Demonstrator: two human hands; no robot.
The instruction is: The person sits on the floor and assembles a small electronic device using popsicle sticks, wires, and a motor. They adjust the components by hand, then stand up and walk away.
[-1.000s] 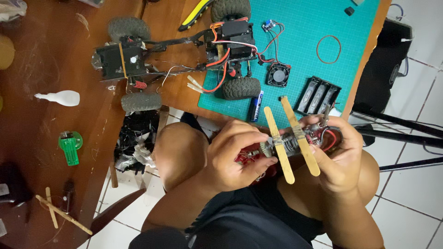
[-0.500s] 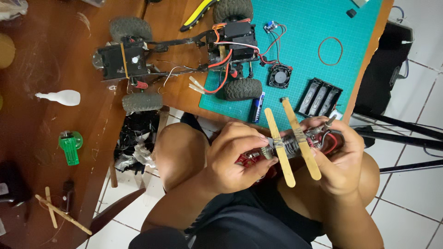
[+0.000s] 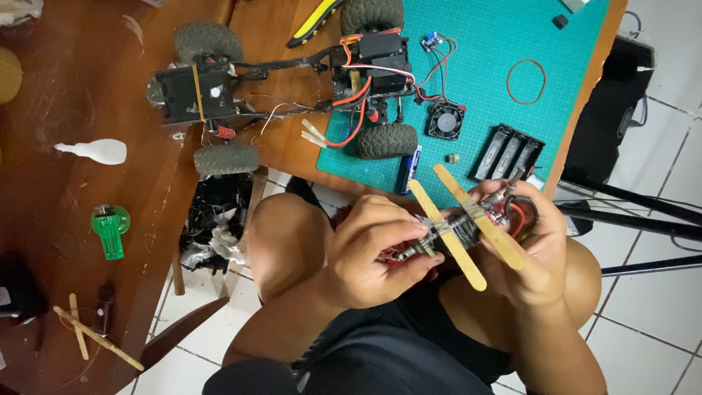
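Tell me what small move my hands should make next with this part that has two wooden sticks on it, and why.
Probably steady it with the right hand while the left hand pinches the metal end. Both wooden sticks sit slanted across the wired part, held in mid-air over your lap, so it could twist.

Dark brown wooden table [image 3: 66, 88], scuffed; green cutting mat [image 3: 497, 36] over its right end. White tiled floor [image 3: 651, 322] with grey grout. Black stand legs [image 3: 636, 212] at right; even light

Matt wooden sticks [image 3: 447, 225] (bare, pale), glossy wood table [image 3: 73, 88], matt green mat [image 3: 490, 44]
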